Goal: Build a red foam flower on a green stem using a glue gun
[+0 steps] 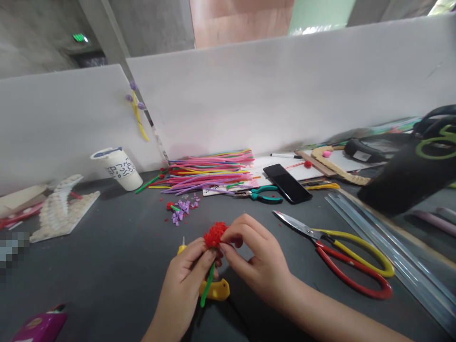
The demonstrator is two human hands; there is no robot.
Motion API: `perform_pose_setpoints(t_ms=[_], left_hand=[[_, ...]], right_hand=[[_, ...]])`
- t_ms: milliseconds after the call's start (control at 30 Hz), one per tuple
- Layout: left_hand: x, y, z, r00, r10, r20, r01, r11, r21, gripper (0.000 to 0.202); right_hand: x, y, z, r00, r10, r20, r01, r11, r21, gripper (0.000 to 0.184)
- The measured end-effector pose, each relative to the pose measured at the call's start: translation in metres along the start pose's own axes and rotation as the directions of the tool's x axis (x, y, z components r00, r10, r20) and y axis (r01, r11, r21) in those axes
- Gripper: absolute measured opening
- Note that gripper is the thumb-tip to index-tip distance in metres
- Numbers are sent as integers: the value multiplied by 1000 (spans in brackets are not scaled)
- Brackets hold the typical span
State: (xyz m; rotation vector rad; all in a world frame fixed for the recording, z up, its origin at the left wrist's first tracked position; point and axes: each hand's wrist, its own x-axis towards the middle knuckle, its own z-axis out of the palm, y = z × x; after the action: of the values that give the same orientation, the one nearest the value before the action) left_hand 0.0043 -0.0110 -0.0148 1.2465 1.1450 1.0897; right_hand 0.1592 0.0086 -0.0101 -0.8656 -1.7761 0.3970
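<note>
A red craft flower with a bushy head and a green fuzzy stem is held up near the front of the table. My left hand is closed around it just below the head, thumb over the top of the stem. From the other side, my right hand pinches the right edge of the red petals between thumb and forefinger. Partly hidden behind both hands lies a yellow glue gun, its thin nozzle pointing away. Small purple pieces are scattered on the table beyond.
Large scissors with red and yellow handles lie right of my hands. Behind are teal pliers, a black phone and pipe cleaners. A paper cup stands left, a black bottle right. White panels border the table.
</note>
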Motion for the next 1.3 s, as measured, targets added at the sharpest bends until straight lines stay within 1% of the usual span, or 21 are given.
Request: perform_pose_setpoints(t_ms=[133,267,367,667,800,900,1000,1067,1100,1167,1200,1233,1300], left_hand=[[0,1,-1,999,33,4,-33,999,26,19],[0,-2,-2,1000,10,-22,-10,1000,24,21],[0,-2,-1,1000,3,-19,-2,1000,27,23],[0,1,-1,996,82,-19,-80,993,91,19],[0,2,0,996,88,-14,-87,993,81,19],[0,3,0,990,137,-19,-133,982,133,18],[-1,3,-1,977,212,-11,-205,955,214,19],[-2,3,-2,956,293,5,-282,916,287,21],[-2,3,-2,939,345,13,-330,885,328,21],[-3,3,-4,890,457,18,-423,809,407,21],[-4,3,-6,857,515,23,-470,762,446,22],[-4,2,-7,815,579,30,-519,705,484,22],[-4,2,-10,715,697,49,-600,577,554,22]], right_hand=[[0,0,0,1000,-12,4,12,1000,-5,11],[-1,1,0,999,-33,5,33,999,-4,11],[-1,2,-1,998,-58,13,58,998,-18,11],[0,0,-3,996,-85,17,85,996,-17,12],[-1,0,-2,997,-80,-1,80,997,-2,15],[-2,0,-2,996,-87,-1,87,996,4,14],[-2,-1,-2,995,-98,-7,98,995,16,14],[-1,-3,-3,994,-109,-17,109,994,28,15],[-1,-4,-5,992,-120,-27,121,992,37,15],[-1,-5,-8,988,-144,-46,147,987,66,14],[0,-6,-9,988,-147,-51,151,985,85,14],[0,-6,-11,989,-141,-50,145,984,103,15],[0,-6,-13,993,-108,-51,114,985,127,19]])
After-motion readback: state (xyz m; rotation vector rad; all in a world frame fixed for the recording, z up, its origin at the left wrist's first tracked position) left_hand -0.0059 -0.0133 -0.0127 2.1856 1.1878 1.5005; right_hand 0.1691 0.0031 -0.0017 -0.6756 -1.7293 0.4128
